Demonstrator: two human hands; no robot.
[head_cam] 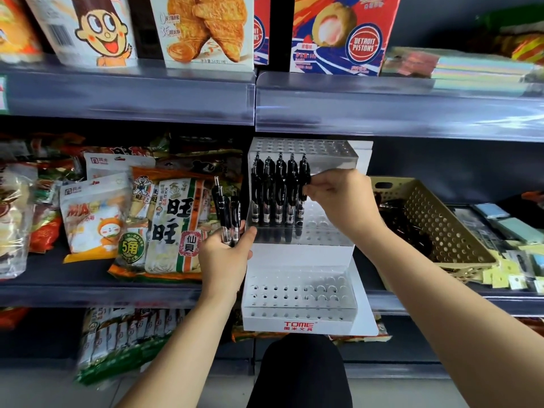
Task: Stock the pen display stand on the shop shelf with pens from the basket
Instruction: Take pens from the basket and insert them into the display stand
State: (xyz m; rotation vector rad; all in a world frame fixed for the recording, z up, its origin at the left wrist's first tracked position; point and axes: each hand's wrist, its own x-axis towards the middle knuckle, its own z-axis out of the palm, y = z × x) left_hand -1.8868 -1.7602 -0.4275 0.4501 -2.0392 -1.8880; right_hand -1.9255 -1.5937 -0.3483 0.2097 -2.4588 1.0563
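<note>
A clear stepped pen display stand (297,301) with rows of holes sits on the middle shelf. Several black pens (275,189) stand upright in the left part of its upper tier. My right hand (338,198) pinches the top of the rightmost black pen (303,184) in that tier. My left hand (225,254) holds a small bunch of black pens (228,213) upright just left of the stand. The beige perforated basket (435,222) stands right of the stand with dark pens (397,222) inside.
Snack bags (173,225) crowd the shelf left of the stand. Small stationery packs (506,231) lie right of the basket. The upper shelf edge (382,113) overhangs the stand's top. Boxed snacks (206,30) sit above. My dark-clad knee (300,372) is below.
</note>
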